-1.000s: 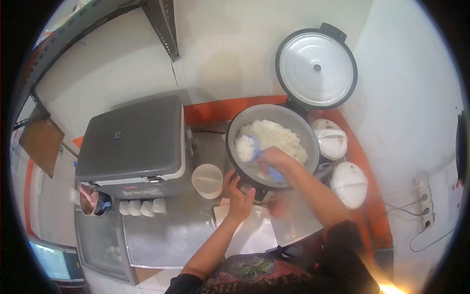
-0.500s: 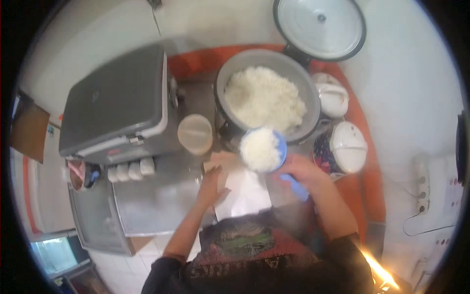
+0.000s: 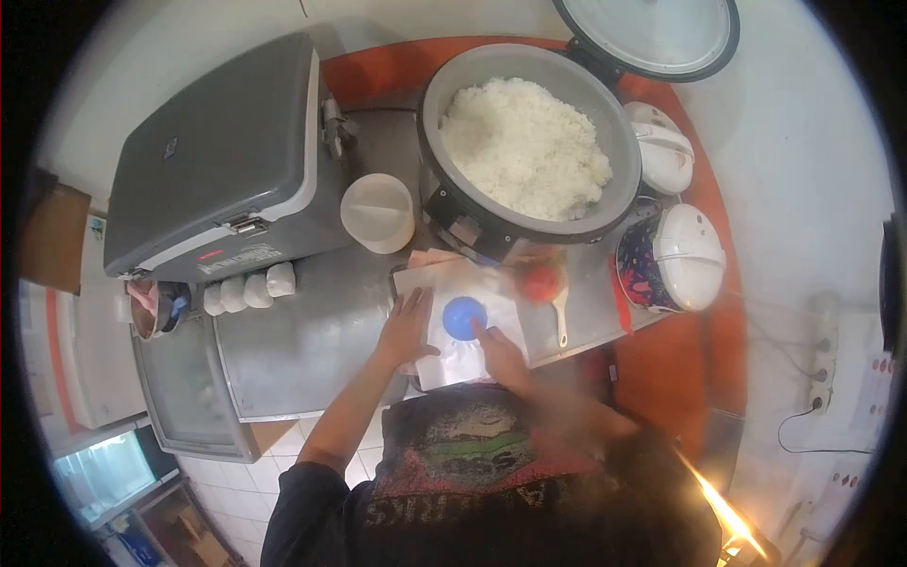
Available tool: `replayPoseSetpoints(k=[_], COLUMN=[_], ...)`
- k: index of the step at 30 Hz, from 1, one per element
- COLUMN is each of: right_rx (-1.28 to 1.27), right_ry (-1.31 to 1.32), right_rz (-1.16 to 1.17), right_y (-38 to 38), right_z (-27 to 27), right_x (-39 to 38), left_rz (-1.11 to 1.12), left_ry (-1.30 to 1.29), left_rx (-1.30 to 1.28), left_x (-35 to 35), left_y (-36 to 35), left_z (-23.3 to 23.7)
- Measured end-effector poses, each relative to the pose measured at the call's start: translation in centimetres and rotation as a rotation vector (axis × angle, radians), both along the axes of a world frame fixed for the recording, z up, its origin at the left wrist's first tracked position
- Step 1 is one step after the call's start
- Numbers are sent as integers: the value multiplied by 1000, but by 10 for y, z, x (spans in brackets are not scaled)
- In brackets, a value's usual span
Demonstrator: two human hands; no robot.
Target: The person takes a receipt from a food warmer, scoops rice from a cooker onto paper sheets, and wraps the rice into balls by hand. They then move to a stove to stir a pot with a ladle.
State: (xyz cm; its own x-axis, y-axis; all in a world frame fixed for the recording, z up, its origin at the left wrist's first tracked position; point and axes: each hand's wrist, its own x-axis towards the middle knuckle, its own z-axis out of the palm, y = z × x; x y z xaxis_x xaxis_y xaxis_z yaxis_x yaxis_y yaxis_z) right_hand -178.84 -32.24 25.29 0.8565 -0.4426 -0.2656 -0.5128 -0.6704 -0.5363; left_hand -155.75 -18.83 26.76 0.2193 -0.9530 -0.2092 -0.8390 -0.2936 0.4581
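Note:
White wrapping paper (image 3: 444,364) lies on the metal counter in front of me. My left hand (image 3: 406,333) rests flat on its left edge, fingers spread. A blue cup-shaped scoop (image 3: 463,317) sits upside down over the middle of the sheet, its rounded bottom facing up. My right hand (image 3: 504,359) grips the scoop at its lower right, fingers mostly hidden. Whatever is under the scoop is out of sight. Behind the paper stands a large rice cooker (image 3: 463,227) with its lid raised, holding a mound of white rice (image 3: 524,142).
Left of the cooker are a lidded plastic tub (image 3: 378,213) and a big grey cooler box (image 3: 217,161). Several white rolls (image 3: 250,290) line its front. At right stand two white-lidded containers (image 3: 690,260) (image 3: 661,146). A pale spoon (image 3: 561,317) lies by a red dish (image 3: 540,281).
My right hand has brought the rice-filled scoop down from the cooker's front edge and turned it over onto the paper. My left hand stays on the sheet. The view has shifted slightly.

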Motion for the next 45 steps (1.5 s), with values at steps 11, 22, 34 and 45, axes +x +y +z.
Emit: replayPoseSetpoints(k=[11, 22, 34, 45], right_rx=[275, 654, -379, -241], right_ry=[-141, -441, -341, -600], right_rz=[191, -258, -833, -692], right_y=[-28, -37, -135, -121], right_z=[19, 38, -18, 9], right_x=[8, -30, -87, -2], left_rz=[-50, 232, 139, 129], left_ry=[-76, -41, -65, 410], left_rx=[54, -229, -69, -118], left_x=[15, -11, 14, 17], left_y=[-5, -20, -88, -64], left_z=[-25, -38, -29, 33])
